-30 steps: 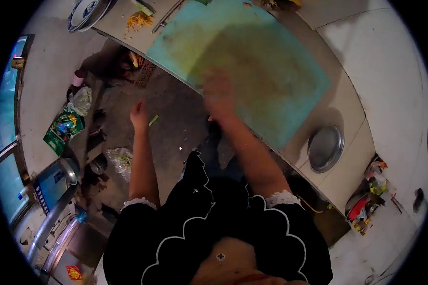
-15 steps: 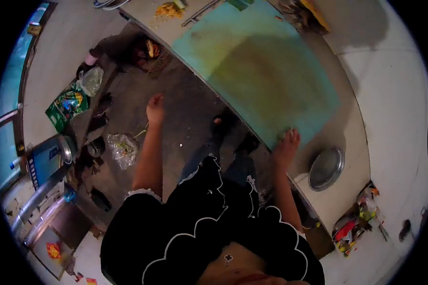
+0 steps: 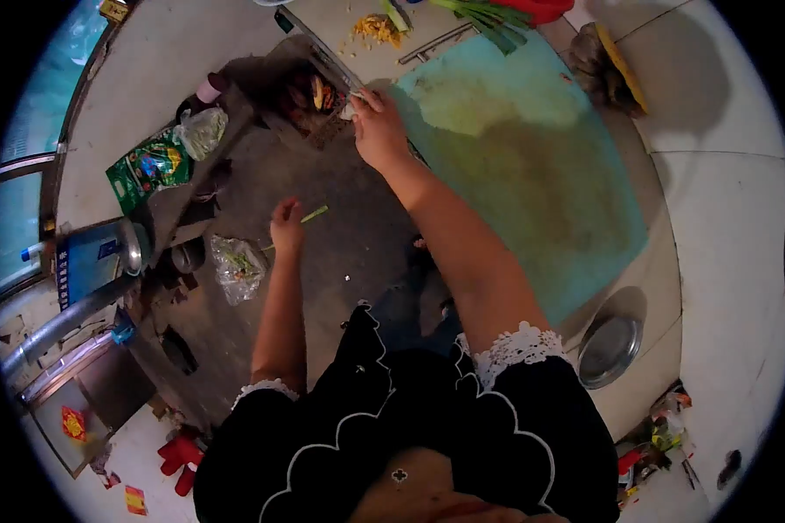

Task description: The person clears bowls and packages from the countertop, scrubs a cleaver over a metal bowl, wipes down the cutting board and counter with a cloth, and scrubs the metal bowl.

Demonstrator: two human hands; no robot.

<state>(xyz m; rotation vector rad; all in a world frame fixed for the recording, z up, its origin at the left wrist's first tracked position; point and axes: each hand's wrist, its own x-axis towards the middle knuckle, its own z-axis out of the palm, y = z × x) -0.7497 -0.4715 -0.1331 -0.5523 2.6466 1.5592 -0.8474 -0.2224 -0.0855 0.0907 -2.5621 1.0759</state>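
My left hand (image 3: 286, 225) is over the dark floor, its fingers curled round a thin green stalk (image 3: 316, 213). One end of the stalk sticks out to the right, and a paler bit shows on the other side. My right arm reaches across the near edge of the counter. My right hand (image 3: 379, 126) is at that edge, fingers bent over something small and whitish (image 3: 349, 111), too unclear to name. The teal cutting mat (image 3: 576, 200), stained in its middle, lies on the counter to the right of that hand.
On the counter are chopped yellow bits (image 3: 377, 31), green leaves (image 3: 497, 19) and a round metal dish (image 3: 610, 350). A crate (image 3: 330, 131) stands below the counter. A clear plastic bag (image 3: 238, 270) lies on the floor; a green packet (image 3: 153, 170) is at the left.
My right hand has moved from the mat's near corner up and left to the counter edge. My left hand is slightly lower, and its green stalk now shows more plainly. The view has shifted.
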